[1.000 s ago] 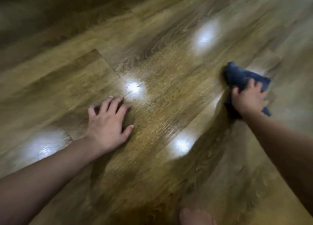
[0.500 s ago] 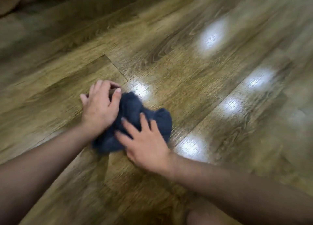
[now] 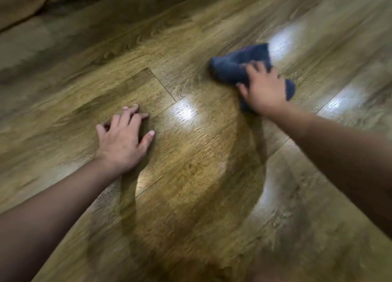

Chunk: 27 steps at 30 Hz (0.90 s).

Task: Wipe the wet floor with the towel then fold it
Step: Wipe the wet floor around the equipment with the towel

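Your right hand (image 3: 263,88) is pressing flat, fingers spread, on the bunched dark blue cloth towel (image 3: 235,67). Your left hand (image 3: 124,140), well apart from the towel, is lying open on the shiny brown wood floor (image 3: 191,27). That wet floor is slippery, so your leaning hand may be sliding away.

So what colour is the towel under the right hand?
Dark navy blue, plain with no pattern, seen in the head view: the towel.

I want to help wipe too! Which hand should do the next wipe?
The right hand, most likely. It already presses down on the bunched dark blue cloth towel on the glossy wooden plank floor. The left hand lies flat on bare floor, apart from the towel, propping the person up.
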{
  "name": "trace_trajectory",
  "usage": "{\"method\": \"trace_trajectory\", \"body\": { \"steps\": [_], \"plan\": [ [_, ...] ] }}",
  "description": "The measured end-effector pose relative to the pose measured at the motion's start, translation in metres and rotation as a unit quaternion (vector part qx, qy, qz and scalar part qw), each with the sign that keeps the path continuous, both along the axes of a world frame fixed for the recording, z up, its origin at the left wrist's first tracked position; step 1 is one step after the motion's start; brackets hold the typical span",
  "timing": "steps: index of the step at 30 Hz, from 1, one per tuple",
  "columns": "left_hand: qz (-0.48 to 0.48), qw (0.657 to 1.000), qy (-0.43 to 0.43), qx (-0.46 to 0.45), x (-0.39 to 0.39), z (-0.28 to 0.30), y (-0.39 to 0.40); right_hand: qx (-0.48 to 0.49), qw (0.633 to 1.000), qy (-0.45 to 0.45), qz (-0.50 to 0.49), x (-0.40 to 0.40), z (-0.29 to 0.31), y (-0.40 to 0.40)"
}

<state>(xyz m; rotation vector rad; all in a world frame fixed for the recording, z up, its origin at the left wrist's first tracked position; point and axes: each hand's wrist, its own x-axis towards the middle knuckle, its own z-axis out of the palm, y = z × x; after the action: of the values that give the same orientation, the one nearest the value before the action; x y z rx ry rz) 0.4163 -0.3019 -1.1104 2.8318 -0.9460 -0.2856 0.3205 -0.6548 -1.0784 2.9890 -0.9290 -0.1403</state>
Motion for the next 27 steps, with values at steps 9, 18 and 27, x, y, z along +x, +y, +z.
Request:
{"method": "trace_trajectory", "body": {
  "steps": [9,18,27],
  "plan": [
    [0.029,0.997,-0.036,-0.059,0.005,-0.005,-0.012,0.063,0.986,-0.034,-0.154,0.054,0.001,0.043],
    [0.094,0.953,-0.097,-0.271,0.024,0.013,-0.015,0.023,0.962,-0.003,0.272,0.012,-0.023,0.237],
    [-0.153,0.978,-0.047,-0.135,-0.018,0.019,-0.024,0.041,0.99,-0.026,0.134,-0.019,-0.014,0.081]
  ]
}}
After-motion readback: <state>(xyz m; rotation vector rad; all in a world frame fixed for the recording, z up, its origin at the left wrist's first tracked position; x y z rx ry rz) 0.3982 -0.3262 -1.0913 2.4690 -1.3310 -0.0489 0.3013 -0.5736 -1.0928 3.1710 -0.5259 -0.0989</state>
